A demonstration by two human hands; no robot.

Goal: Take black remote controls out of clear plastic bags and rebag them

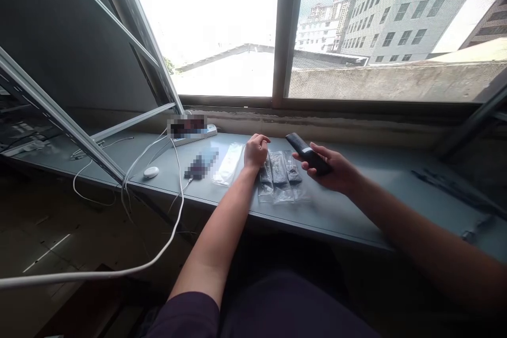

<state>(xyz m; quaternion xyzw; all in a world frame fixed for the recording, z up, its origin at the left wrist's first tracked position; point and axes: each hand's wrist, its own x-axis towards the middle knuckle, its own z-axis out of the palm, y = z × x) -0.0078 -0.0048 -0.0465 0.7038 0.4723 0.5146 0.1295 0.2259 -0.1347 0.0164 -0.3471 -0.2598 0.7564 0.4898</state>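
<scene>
My right hand [331, 170] is wrapped round a slim black bar-shaped object [308, 154] with a pale band near its middle; it looks like a remote control, and is held tilted above the table. To its left, my left hand [256, 151] is closed with fingers curled in, at the upper edge of the clear plastic bags; whether anything is inside it is hidden. Several clear bags [280, 171] with dark items in them lie side by side between my hands. Left of my left hand lies another clear bag [228, 165] with white contents.
The grey table [356, 211] runs under a window. On the left are a blurred phone-like item [201, 162] on a cable, a white round item [151, 172], a power strip [209, 131], a metal frame [114, 166] and a looping white cable [179, 216]. Dark strips [455, 187] lie at right.
</scene>
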